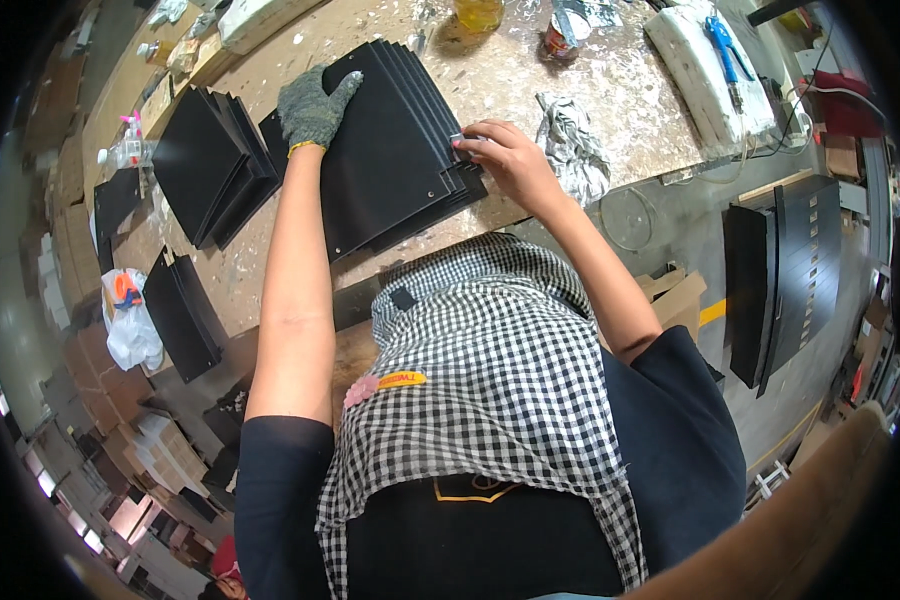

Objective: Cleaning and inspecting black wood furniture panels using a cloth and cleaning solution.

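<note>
A stack of black panels point(385, 150) lies on the workbench in front of me, its layers stepped along the right side. My left hand point(315, 108), in a grey-green knit glove, rests flat on the upper left of the top panel with the thumb spread away from the fingers. At the stack's right edge my bare right hand point(510, 160) pinches a small pale grey piece point(462, 143), mostly hidden by the fingers, against the panel edges. I cannot tell what kind of thing it is. Small holes show near the panel's corners.
More black panels point(210, 165) lean left of my forearm. A crumpled rag point(575, 145) lies right of my right hand. Farther back are a can point(562, 38), a yellow container point(478, 14) and a blue air gun point(722, 50) on a white block. Black panels point(785, 280) stand on the floor at right.
</note>
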The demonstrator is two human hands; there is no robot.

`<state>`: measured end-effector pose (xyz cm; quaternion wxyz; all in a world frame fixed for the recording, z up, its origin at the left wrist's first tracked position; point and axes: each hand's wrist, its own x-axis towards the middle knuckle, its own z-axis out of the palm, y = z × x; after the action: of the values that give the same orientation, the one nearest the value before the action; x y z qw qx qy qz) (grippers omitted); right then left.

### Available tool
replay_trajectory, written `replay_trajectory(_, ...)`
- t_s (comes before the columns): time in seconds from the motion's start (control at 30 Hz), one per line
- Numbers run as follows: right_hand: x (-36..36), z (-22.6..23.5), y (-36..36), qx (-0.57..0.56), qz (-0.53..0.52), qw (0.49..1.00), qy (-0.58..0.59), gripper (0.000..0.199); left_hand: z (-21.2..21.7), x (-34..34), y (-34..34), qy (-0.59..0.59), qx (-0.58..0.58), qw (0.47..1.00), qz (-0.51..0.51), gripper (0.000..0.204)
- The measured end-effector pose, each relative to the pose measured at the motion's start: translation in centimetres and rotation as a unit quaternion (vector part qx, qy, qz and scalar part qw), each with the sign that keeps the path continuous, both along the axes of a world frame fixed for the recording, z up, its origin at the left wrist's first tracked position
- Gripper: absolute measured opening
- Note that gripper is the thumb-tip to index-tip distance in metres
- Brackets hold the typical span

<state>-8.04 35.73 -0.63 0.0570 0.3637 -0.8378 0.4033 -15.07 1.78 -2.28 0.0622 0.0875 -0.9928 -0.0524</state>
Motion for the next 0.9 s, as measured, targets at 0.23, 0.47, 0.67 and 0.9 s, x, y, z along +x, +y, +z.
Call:
replay_trajectory(0.23,0.6,0.4,-0.4,0.033,-0.001,0.999,0.037,0.03,0.4,0.0,0.2,-0.02,0.004,1.0,0.002,0.087)
replay_trajectory(0.47,4.1,1.5,-0.6,-0.011,0.057,0.998,-0.003,0.036,0.5,0.1,0.2,-0.001,0.002,1.0,0.004,0.086)
replay_trajectory(0.67,6.6,1.3,1.9,0.019,0.029,0.998,0.043,0.036,0.3,0.4,0.0,0.019,0.006,1.0,-0.007,0.086)
replay_trajectory(0.9,8.6,-0.1,-5.1,-0.008,0.046,0.988,0.146,0.033,0.1,0.2,0.1,0.023,0.009,1.0,-0.006,0.085)
